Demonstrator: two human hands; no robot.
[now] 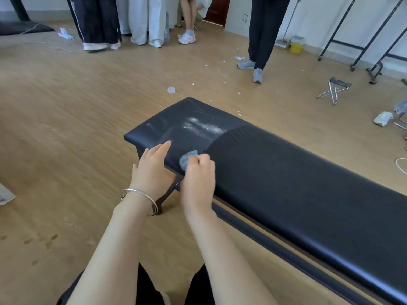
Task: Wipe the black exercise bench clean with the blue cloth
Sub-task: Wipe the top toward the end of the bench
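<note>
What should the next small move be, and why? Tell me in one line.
Probably push the blue cloth forward across the black bench into the white powdery patch. The right hand grips the bunched cloth near the bench's near edge. The patch lies just beyond it, and the left hand lies open beside it, out of that path.

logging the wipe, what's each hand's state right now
Left hand: open, fingers straight over the bench edge.
Right hand: closed on the blue cloth.
</note>
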